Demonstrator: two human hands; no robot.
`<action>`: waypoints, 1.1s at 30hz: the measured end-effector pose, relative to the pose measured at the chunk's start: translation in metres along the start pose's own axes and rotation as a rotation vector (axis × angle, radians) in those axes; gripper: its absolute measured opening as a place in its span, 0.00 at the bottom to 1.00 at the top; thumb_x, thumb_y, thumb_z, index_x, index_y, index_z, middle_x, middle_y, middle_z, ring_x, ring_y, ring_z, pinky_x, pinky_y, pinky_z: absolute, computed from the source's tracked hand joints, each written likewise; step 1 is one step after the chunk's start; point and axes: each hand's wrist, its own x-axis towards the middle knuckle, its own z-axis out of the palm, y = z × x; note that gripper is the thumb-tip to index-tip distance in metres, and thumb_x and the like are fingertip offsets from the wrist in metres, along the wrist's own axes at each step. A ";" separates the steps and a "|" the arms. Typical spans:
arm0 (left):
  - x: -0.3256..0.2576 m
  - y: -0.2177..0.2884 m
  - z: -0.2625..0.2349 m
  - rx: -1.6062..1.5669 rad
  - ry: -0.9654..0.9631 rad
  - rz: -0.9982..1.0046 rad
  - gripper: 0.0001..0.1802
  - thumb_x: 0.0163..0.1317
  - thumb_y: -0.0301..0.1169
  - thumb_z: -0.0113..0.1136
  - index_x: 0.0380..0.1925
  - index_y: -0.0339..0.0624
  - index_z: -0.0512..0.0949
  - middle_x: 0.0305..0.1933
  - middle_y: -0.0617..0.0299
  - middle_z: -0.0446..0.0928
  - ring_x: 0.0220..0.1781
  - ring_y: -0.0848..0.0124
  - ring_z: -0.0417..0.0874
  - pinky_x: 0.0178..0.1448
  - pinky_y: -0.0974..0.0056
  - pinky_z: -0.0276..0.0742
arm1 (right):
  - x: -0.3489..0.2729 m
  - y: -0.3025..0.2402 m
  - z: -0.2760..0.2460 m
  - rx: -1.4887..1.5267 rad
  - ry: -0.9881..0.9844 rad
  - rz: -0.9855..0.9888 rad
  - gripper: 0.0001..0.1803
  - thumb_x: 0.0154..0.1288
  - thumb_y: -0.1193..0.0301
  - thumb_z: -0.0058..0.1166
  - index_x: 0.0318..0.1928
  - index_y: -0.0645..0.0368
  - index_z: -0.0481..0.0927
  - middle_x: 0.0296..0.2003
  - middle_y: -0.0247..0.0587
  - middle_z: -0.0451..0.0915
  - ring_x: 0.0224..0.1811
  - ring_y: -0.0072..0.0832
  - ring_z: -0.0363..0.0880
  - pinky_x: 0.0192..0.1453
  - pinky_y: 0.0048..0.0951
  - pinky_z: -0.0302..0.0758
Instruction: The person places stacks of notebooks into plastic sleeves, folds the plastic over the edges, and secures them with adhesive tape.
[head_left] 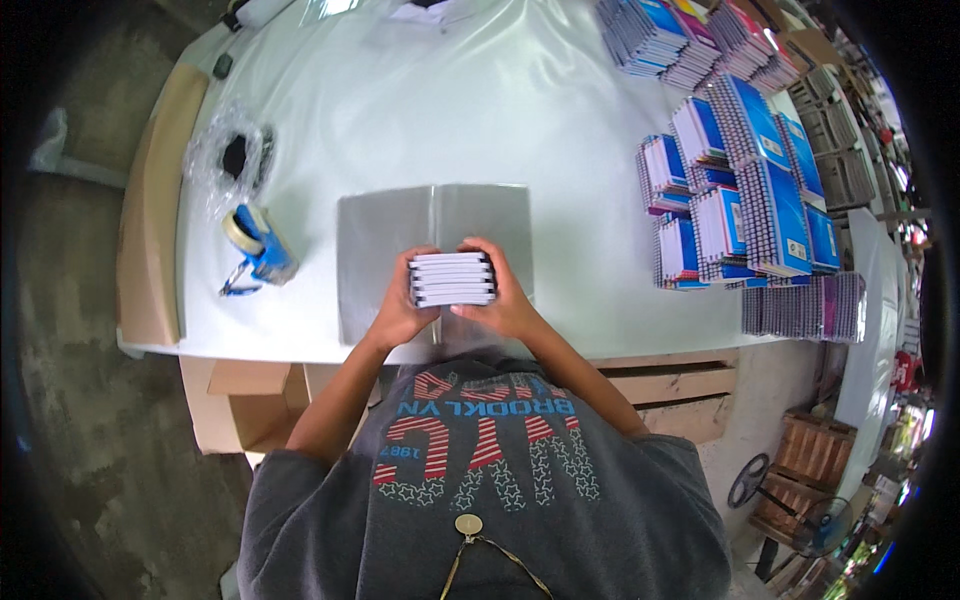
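Observation:
Both my hands hold a small stack of spiral notebooks (452,279) on edge, white page edges facing me. My left hand (403,305) grips its left end and my right hand (503,298) grips its right end and near side. The stack stands on a grey sheet of wrapping plastic (385,225) spread on the white table (480,110), close to the table's near edge.
A blue tape dispenser (258,245) and a crumpled clear bag (232,160) lie to the left. Several stacks of blue, purple and pink spiral notebooks (740,190) fill the table's right side. Wooden crates (812,450) and a fan (748,482) stand on the floor at lower right.

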 end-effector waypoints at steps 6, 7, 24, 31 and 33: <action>0.000 -0.020 0.006 -0.160 0.031 0.007 0.46 0.37 0.16 0.65 0.59 0.41 0.54 0.53 0.57 0.66 0.58 0.66 0.69 0.61 0.62 0.66 | -0.003 0.028 0.027 -0.014 0.148 -0.003 0.50 0.40 0.63 0.75 0.61 0.58 0.56 0.50 0.42 0.69 0.54 0.33 0.69 0.60 0.33 0.66; 0.000 -0.031 0.005 -0.150 0.018 0.039 0.46 0.37 0.17 0.66 0.59 0.40 0.54 0.53 0.57 0.66 0.57 0.66 0.69 0.61 0.61 0.67 | -0.002 0.033 0.029 -0.081 0.161 -0.032 0.52 0.39 0.61 0.76 0.61 0.59 0.56 0.49 0.43 0.70 0.54 0.33 0.69 0.60 0.33 0.66; 0.032 0.022 -0.060 0.109 -0.385 -0.424 0.38 0.52 0.58 0.62 0.48 0.33 0.75 0.43 0.53 0.79 0.44 0.67 0.79 0.47 0.65 0.74 | 0.040 0.013 0.024 -0.468 0.024 0.576 0.42 0.50 0.32 0.49 0.29 0.67 0.81 0.24 0.54 0.80 0.28 0.46 0.81 0.35 0.41 0.76; 0.041 -0.005 -0.065 0.118 -0.487 -0.641 0.39 0.53 0.61 0.59 0.47 0.34 0.76 0.42 0.53 0.79 0.37 0.67 0.81 0.42 0.65 0.75 | 0.038 0.045 0.025 -0.296 0.032 0.822 0.43 0.46 0.32 0.53 0.29 0.68 0.82 0.21 0.49 0.80 0.23 0.36 0.80 0.27 0.33 0.75; 0.041 -0.008 -0.064 0.127 -0.487 -0.644 0.39 0.53 0.62 0.59 0.46 0.34 0.76 0.42 0.54 0.80 0.36 0.67 0.81 0.41 0.65 0.75 | 0.042 0.045 0.021 -0.339 -0.072 0.858 0.44 0.49 0.33 0.53 0.42 0.67 0.80 0.33 0.48 0.82 0.32 0.35 0.82 0.32 0.32 0.79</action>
